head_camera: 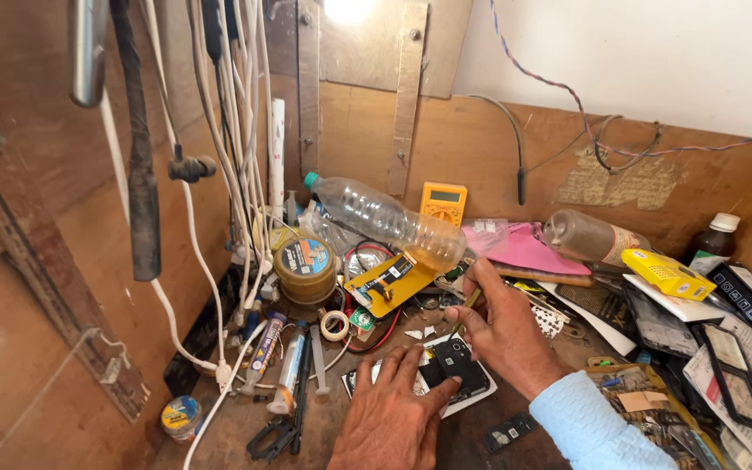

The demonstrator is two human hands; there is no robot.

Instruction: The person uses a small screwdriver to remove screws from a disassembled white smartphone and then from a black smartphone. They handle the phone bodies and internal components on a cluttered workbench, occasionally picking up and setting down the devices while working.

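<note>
Wooden walls hem a cluttered desk (219, 426). Left hand (389, 418) lies palm-down, fingers pinning a dark phone (454, 367) flat on a white sheet. Right hand (502, 326), wrist bent, pinches a thin tool (466, 312) above the phone. Beyond the right grip lies a tipped plastic bottle (385, 218); left, glue tubes (289, 370).

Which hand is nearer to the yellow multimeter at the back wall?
Right. The right hand is below the yellow multimeter, just right of it; the left hand lies lower still, closer to the camera.
</note>
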